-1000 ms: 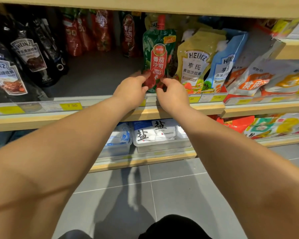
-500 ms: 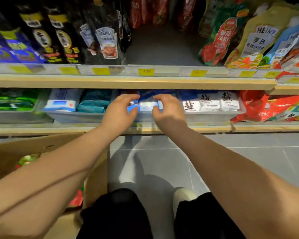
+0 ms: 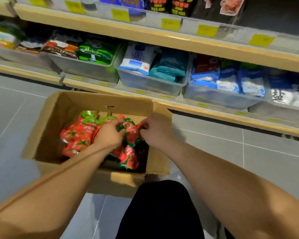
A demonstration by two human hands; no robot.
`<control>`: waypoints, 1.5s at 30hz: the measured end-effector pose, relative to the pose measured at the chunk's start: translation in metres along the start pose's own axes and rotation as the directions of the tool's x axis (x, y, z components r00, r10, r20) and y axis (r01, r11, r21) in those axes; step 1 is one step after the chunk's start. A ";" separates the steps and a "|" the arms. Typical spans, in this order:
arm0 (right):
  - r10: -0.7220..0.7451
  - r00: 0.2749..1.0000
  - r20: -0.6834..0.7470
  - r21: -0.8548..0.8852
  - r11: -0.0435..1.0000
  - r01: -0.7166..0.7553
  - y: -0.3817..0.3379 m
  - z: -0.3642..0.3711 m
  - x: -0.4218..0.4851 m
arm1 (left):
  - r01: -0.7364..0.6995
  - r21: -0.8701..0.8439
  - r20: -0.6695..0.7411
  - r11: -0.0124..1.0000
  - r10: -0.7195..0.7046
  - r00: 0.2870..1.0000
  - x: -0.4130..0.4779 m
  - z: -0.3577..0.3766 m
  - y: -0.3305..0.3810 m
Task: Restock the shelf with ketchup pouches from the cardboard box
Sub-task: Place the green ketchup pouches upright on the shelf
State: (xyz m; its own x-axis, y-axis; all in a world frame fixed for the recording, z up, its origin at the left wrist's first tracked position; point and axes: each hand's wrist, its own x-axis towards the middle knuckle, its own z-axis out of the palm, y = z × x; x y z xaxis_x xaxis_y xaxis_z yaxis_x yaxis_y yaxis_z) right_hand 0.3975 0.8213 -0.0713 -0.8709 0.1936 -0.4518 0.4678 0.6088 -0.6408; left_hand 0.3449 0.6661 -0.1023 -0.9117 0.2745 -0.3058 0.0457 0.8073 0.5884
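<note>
An open cardboard box point(image 3: 47, 121) stands on the grey floor before the shelves, holding several red and green ketchup pouches point(image 3: 76, 135). Both my hands are down inside it. My left hand point(image 3: 109, 133) curls its fingers on the left edge of one ketchup pouch point(image 3: 131, 133) in the middle of the pile. My right hand point(image 3: 155, 130) pinches the same pouch's right edge. The upper shelf point(image 3: 162, 38) runs along the top of the view; its ketchup spot is out of frame.
The lower shelf holds clear plastic bins point(image 3: 150, 81) with blue, teal and white packets. Dark sauce pouches point(image 3: 166, 6) stand on the upper shelf behind yellow price tags. My dark-clad knee point(image 3: 162, 209) is just behind the box. Grey tiled floor lies left and right.
My hands left the pouch standing on the upper shelf, dropped past the lower shelf and went into the box, closing on a pouch. My view swung down and left.
</note>
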 end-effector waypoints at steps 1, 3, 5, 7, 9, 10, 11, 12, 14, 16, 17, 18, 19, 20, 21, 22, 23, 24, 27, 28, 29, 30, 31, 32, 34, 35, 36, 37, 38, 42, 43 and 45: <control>0.024 0.999 0.043 -0.014 1.000 -0.024 -0.004 0.010 0.007 | 0.067 -0.045 0.026 0.997 -0.065 0.998 0.001 0.004 -0.010; 0.071 0.990 0.122 -0.038 0.997 -0.066 -0.009 0.030 0.022 | 0.214 -0.135 0.090 0.967 -0.204 0.975 0.005 0.012 -0.025; 0.120 0.982 0.149 -0.094 0.990 -0.107 -0.011 0.045 0.038 | 0.362 -0.293 0.159 0.885 -0.329 0.931 0.008 0.021 -0.033; 0.198 0.969 0.150 -0.131 0.975 -0.178 -0.009 0.060 0.052 | 0.485 -0.430 0.240 0.762 -0.421 0.875 0.009 0.030 -0.039; 0.259 0.942 0.212 -0.176 0.959 -0.224 -0.005 0.073 0.060 | 0.552 -0.513 0.324 0.658 -0.447 0.834 0.011 0.035 -0.040; 0.276 0.928 0.251 -0.190 0.954 -0.232 -0.003 0.078 0.063 | 0.575 -0.540 0.356 0.615 -0.452 0.818 0.013 0.037 -0.040; 0.283 0.916 0.285 -0.181 0.954 -0.239 -0.001 0.085 0.064 | 0.600 -0.558 0.386 0.574 -0.460 0.800 0.016 0.040 -0.042; 0.297 0.900 0.319 -0.137 0.954 -0.266 0.000 0.088 0.065 | 0.624 -0.569 0.414 0.535 -0.469 0.780 0.019 0.043 -0.043; 0.321 0.880 0.349 -0.076 0.946 -0.315 0.002 0.093 0.067 | 0.665 -0.585 0.470 0.464 -0.475 0.744 0.023 0.047 -0.044; 0.344 0.872 0.347 -0.043 0.935 -0.352 0.004 0.095 0.069 | 0.691 -0.602 0.511 0.401 -0.471 0.719 0.026 0.050 -0.045; 0.367 0.869 0.334 -0.022 0.924 -0.382 0.004 0.096 0.070 | 0.692 -0.606 0.507 0.393 -0.479 0.716 0.028 0.051 -0.045; 0.390 0.863 0.322 0.000 0.911 -0.412 0.005 0.097 0.069 | 0.692 -0.598 0.491 0.405 -0.497 0.715 0.028 0.051 -0.045; 0.405 0.860 0.309 0.017 0.902 -0.431 0.007 0.098 0.069 | 0.692 -0.586 0.476 0.422 -0.512 0.715 0.029 0.051 -0.046; 0.414 0.854 0.314 0.033 0.895 -0.445 0.008 0.100 0.069 | 0.697 -0.572 0.472 0.432 -0.523 0.710 0.029 0.051 -0.048; 0.420 0.848 0.324 0.054 0.886 -0.460 0.009 0.101 0.068 | 0.705 -0.560 0.479 0.435 -0.525 0.704 0.030 0.052 -0.049; 0.430 0.837 0.338 0.078 0.874 -0.481 0.010 0.101 0.067 | 0.714 -0.551 0.493 0.432 -0.521 0.697 0.030 0.052 -0.051; 0.442 0.831 0.339 0.067 0.869 -0.490 0.013 0.103 0.067 | 0.721 -0.547 0.507 0.426 -0.516 0.690 0.030 0.054 -0.050; 0.456 0.830 0.321 0.028 0.872 -0.489 0.015 0.105 0.067 | 0.726 -0.541 0.512 0.424 -0.519 0.685 0.031 0.055 -0.050; 0.467 0.841 0.273 -0.038 0.879 -0.476 0.022 0.111 0.063 | 0.740 -0.490 0.474 0.461 -0.571 0.670 0.032 0.058 -0.050; 0.460 0.839 0.293 0.003 0.877 -0.481 0.025 0.112 0.062 | 0.745 -0.472 0.467 0.471 -0.584 0.664 0.033 0.059 -0.052; 0.444 0.840 0.311 0.078 0.869 -0.488 0.027 0.112 0.061 | 0.747 -0.465 0.465 0.475 -0.587 0.663 0.032 0.058 -0.055; 0.430 0.845 0.318 0.158 0.855 -0.495 0.029 0.110 0.059 | 0.745 -0.468 0.471 0.474 -0.580 0.665 0.032 0.058 -0.057; 0.422 0.849 0.317 0.226 0.836 -0.500 0.030 0.108 0.058 | 0.739 -0.483 0.478 0.469 -0.567 0.671 0.032 0.057 -0.059; 0.415 0.855 0.311 0.276 0.821 -0.499 0.031 0.107 0.057 | 0.729 -0.505 0.484 0.462 -0.548 0.682 0.031 0.056 -0.060; 0.403 0.865 0.299 0.346 0.799 -0.492 0.031 0.102 0.057 | 0.714 -0.533 0.495 0.455 -0.516 0.699 0.028 0.054 -0.062; 0.398 0.866 0.303 0.364 0.791 -0.491 0.030 0.099 0.056 | 0.705 -0.547 0.499 0.451 -0.501 0.707 0.025 0.051 -0.061; 0.391 0.867 0.310 0.369 0.791 -0.489 0.029 0.096 0.055 | 0.691 -0.569 0.500 0.446 -0.479 0.721 0.023 0.049 -0.061; 0.380 0.868 0.319 0.368 0.795 -0.483 0.028 0.092 0.052 | 0.673 -0.589 0.500 0.447 -0.453 0.738 0.020 0.046 -0.059; 0.360 0.872 0.332 0.366 0.803 -0.471 0.027 0.087 0.049 | 0.650 -0.601 0.489 0.466 -0.429 0.759 0.018 0.042 -0.057; 0.288 0.898 0.332 0.404 0.817 -0.412 0.016 0.064 0.032 | 0.544 -0.609 0.402 0.577 -0.367 0.839 0.007 0.018 -0.037; 0.275 0.909 0.313 0.422 0.817 -0.393 0.013 0.056 0.026 | 0.523 -0.609 0.386 0.596 -0.353 0.852 0.004 0.010 -0.028; 0.239 0.938 0.251 0.442 0.834 -0.331 0.007 0.038 0.017 | 0.482 -0.645 0.366 0.593 -0.313 0.876 0.000 -0.002 -0.009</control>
State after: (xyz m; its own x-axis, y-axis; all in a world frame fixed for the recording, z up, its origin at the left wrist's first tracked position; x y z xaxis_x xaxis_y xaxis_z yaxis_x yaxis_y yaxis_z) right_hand 0.3919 0.7993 -0.1068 -0.6671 0.1340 -0.7329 0.7449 0.1030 -0.6592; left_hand 0.3438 0.6574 -0.1065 -0.6636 0.1791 -0.7263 -0.6753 0.2744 0.6846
